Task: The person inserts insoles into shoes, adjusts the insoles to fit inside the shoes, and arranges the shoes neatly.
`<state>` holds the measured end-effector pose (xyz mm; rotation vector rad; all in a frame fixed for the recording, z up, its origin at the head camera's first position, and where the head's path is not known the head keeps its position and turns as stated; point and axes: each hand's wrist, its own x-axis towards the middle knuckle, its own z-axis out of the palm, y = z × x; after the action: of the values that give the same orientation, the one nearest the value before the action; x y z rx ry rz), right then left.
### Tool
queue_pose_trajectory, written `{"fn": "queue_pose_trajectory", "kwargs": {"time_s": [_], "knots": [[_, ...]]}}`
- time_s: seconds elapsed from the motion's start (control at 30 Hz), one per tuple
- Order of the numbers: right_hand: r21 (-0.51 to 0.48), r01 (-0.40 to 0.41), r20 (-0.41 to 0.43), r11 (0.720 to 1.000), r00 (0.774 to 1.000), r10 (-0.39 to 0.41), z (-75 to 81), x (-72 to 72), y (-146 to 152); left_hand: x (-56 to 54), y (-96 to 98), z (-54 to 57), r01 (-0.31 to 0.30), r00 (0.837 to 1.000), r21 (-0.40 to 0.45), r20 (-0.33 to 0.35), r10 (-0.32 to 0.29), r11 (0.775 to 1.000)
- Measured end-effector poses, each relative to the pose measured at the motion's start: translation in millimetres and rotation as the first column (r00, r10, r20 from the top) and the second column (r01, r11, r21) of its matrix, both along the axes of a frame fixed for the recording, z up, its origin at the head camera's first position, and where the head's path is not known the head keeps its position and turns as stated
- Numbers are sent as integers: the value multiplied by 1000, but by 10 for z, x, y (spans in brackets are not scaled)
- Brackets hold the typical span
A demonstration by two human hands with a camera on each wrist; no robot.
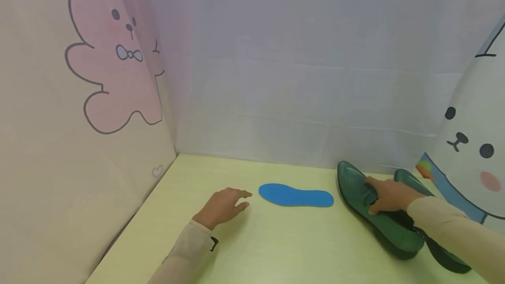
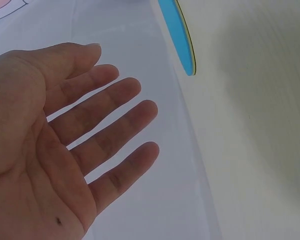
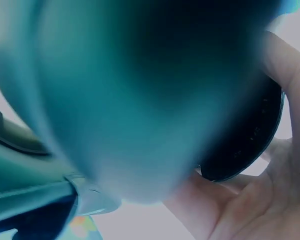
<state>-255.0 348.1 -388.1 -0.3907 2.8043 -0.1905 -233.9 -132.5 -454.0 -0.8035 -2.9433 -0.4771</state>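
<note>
On the table, a blue insole [image 1: 296,196] lies flat, its rounded end pointing towards my left hand [image 1: 222,207]. That hand hovers left of the insole with its fingers extended and apart; in the left wrist view its palm holds nothing. Over at the right, my right hand [image 1: 390,194] grips a green shoe [image 1: 398,232] around its middle. A second green shoe [image 1: 412,181] lies partly hidden behind it and my forearm. The right wrist view shows the gripped shoe [image 3: 105,125] blurred and very close, with a dark curved part beside the palm.
The pale yellow table [image 1: 272,244] meets a white cloth [image 1: 256,78] at its back edge. A cloth with a pink cartoon animal [image 1: 114,69] hangs at the left. Another with a white cartoon face [image 1: 469,122] stands close behind the shoes on the right.
</note>
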Motion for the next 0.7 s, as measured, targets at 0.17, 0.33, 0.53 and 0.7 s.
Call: {"fn": "queue_pose_trajectory", "kwargs": {"time_s": [0.17,0.33,0.53,0.7], "knots": [[23,-57,-90,998,994,59,117,58,-109,24,-12,28,-8,1000,2,3,8,1000],[57,-116,-161,992,979,124,240,149,-258,54,-32,67,-20,1000,17,1,20,1000],[59,-191,-190,980,962,199,274,279,-473,76,-55,103,-24,1000,26,-1,24,999],[50,-254,-207,966,944,259,245,379,-646,103,-71,128,-27,1000,29,-12,28,999]]}}
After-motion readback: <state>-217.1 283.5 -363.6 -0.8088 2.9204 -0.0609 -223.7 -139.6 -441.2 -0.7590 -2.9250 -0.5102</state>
